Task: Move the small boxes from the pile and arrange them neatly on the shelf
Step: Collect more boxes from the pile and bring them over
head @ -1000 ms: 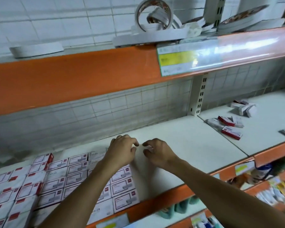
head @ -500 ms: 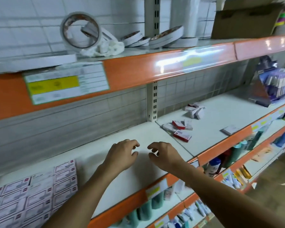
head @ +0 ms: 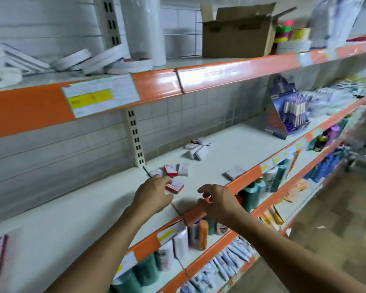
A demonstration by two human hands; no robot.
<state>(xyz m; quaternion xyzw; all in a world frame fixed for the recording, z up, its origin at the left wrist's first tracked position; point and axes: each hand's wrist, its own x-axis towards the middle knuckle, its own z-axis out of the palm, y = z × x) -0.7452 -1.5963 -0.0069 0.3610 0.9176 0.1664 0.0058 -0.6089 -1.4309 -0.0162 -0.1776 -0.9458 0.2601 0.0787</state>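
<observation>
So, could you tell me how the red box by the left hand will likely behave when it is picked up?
The red box looks like thin card, so probably light and easily crushed. It lies flat on the shelf, so it should slide, not roll. The left hand is at its edge.

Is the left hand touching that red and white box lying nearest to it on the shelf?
Cannot tell. In the head view the left hand overlaps the near edge of the red and white box, hiding any contact or gap.
</observation>
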